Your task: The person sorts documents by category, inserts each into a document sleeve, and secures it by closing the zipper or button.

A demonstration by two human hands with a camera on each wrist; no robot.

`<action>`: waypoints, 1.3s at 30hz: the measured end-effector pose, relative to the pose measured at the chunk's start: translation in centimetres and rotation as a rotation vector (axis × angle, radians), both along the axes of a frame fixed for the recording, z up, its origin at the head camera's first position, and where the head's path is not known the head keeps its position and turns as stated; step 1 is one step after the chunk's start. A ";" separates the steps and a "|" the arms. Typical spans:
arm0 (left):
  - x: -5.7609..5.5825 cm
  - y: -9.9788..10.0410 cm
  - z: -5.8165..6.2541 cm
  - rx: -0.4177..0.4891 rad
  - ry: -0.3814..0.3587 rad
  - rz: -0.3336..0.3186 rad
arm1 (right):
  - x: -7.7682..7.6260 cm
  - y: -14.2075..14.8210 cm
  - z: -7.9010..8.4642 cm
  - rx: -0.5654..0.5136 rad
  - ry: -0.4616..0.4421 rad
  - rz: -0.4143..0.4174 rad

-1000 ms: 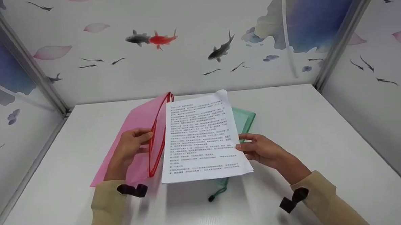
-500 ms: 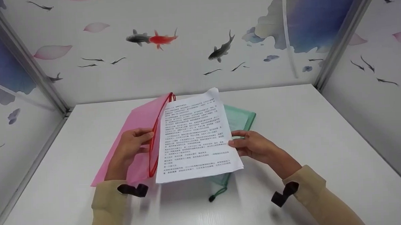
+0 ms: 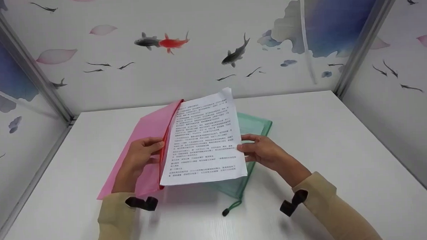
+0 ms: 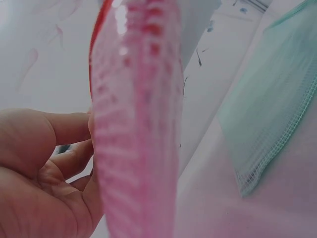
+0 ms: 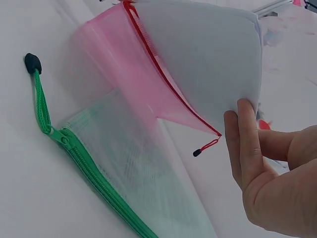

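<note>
My left hand pinches the red zipper edge of a pink mesh zipper pouch, whose mouth faces right. With thumb on top and fingers beneath, my right hand pinches the right edge of a stack of printed paper sheets. The left edge of the paper is at the pouch mouth, and in the right wrist view the paper runs in past the red zipper. A green mesh zipper pouch lies on the table, partly hidden under the paper.
The green pouch's zipper cord with its black tip lies toward the front of the white table. Panels painted with fish and petals stand at the back and both sides.
My right hand has moved left with the paper, bringing its left edge from beside the pink pouch into its mouth. More of the green pouch now shows. The left hand has stayed put.
</note>
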State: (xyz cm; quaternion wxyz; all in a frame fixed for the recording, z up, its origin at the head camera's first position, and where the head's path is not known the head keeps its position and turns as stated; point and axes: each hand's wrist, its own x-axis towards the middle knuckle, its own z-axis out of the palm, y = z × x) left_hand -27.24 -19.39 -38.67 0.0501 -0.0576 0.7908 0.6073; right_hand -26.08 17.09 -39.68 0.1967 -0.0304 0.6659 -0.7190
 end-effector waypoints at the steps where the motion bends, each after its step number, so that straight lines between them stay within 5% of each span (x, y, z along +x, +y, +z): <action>1: 0.0 0.0 0.0 -0.004 -0.002 0.000 | 0.0 -0.1 0.0 0.010 0.005 -0.004; 28: -0.2 0.4 -0.2 -0.021 -0.010 -0.005 | -0.2 -3.9 1.1 0.121 0.053 -0.033; 39: -0.3 0.6 0.1 -0.016 -0.017 0.006 | -0.2 -6.8 0.8 0.061 0.033 -0.027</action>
